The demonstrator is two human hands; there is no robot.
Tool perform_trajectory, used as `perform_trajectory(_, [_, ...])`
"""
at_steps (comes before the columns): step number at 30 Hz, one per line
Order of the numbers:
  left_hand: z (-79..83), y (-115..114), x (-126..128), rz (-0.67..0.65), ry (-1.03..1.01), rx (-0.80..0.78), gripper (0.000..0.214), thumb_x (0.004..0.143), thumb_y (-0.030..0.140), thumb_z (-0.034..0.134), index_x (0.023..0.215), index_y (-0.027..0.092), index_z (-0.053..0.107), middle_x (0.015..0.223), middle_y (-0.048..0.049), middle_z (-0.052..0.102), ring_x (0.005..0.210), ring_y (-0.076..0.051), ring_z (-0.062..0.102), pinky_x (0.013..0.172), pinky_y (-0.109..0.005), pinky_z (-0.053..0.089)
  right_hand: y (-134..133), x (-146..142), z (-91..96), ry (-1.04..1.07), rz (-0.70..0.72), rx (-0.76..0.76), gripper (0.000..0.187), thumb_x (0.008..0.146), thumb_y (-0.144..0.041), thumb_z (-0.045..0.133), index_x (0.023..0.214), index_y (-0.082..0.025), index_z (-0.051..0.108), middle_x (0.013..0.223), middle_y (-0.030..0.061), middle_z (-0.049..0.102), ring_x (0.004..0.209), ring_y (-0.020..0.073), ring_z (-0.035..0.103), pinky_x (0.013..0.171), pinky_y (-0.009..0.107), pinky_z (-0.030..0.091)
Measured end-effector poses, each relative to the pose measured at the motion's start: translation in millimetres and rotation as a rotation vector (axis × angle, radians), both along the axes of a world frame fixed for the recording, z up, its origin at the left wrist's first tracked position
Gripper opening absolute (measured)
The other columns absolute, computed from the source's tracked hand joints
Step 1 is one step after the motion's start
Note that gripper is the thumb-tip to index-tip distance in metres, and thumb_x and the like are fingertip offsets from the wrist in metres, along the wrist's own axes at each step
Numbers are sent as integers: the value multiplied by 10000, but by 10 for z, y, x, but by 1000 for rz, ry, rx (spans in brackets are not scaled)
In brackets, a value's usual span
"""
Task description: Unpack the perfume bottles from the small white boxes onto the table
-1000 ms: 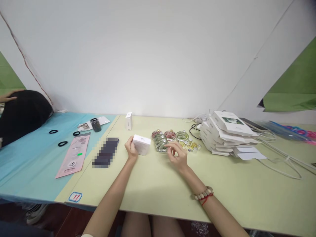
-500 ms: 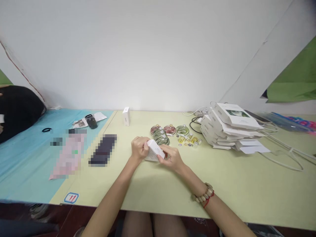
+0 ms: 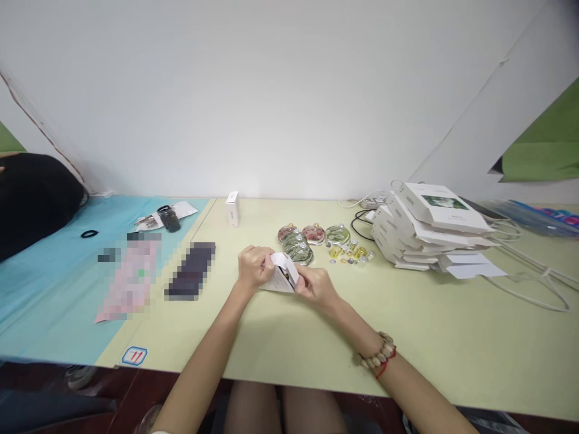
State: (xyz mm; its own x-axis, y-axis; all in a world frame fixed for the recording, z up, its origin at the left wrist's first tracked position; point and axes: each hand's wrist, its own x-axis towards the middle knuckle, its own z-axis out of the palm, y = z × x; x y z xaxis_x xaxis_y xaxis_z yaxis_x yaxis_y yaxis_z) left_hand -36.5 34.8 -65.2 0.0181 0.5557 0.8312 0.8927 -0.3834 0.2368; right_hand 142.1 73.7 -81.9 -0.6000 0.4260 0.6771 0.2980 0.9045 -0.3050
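1. White box [image 3: 279,280]: held between both hands above the front part of the table [image 3: 362,343]. Whether its underside touches the surface cannot be told.
2. Left hand [image 3: 254,265]: fingers curled and clamped on the box's left end. Use this hand as the fixed support; grip firmly enough to stop rotation, without denting the card.
3. Right hand [image 3: 317,286]: thumb pressed to the box's right edge, fingers bent together; how far they reach behind it cannot be told. The step in hand appears to be working the gaping end of the box. Apply light, even pressure along the fold so that the card does not tear.
4. Opening: a dark gap shows at the box's right end, its contents unclear. Tilt the box gently, so that nothing inside slides out.
5. Clearance: green-patterned round pieces [image 3: 297,247] lie just beyond the box, with small yellow and clear pieces [image 3: 353,253] beyond it to the right. Work on the near side of both.
6. Surroundings: a pile of white cartons [image 3: 429,226] stands well to the right of the box; an upright carton [image 3: 232,210] stands beyond it to the left.
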Motion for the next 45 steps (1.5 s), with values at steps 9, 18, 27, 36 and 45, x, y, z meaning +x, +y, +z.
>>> perform_trajectory(9, [6,-8,21,27,-55,-87,374,827,256,252,634,176,562,553,-16,583,515,-118,492,553,-262,298,26,38,19,38,5,-76,276,849,-270,402,962,-159,627,568,-11,595,433,75,486,468,186,357])
perform_trajectory(18, [-37,-52,165,-28,51,-54,320,803,237,295,600,170,534,530,-7,550,502,-112,462,560,-264,295,17,52,0,-65,32,-104,266,699,-376,561,813,-138,589,493,-35,484,414,70,406,441,199,316])
perform_trajectory(27, [-54,-5,83,9,-98,-113,366,800,258,270,606,170,567,572,-20,594,535,-116,497,571,-259,312,-28,32,33,-30,15,-123,299,763,-334,515,979,-138,578,552,-16,568,432,81,484,456,194,374])
perform_trajectory(36, [-77,59,-102,28,-444,-228,426,808,315,226,585,160,555,512,-3,508,501,-103,466,509,-227,289,-38,-11,65,91,-50,-53,364,870,-214,406,1228,-249,459,1074,49,604,567,55,569,513,169,464])
perform_trajectory(45, [-24,-5,-89,108,-372,-235,407,795,315,257,555,162,547,502,-18,514,490,-106,460,508,-226,283,-76,-8,127,-30,-3,-33,325,853,-298,472,1176,-301,512,1276,62,397,770,91,580,528,178,493])
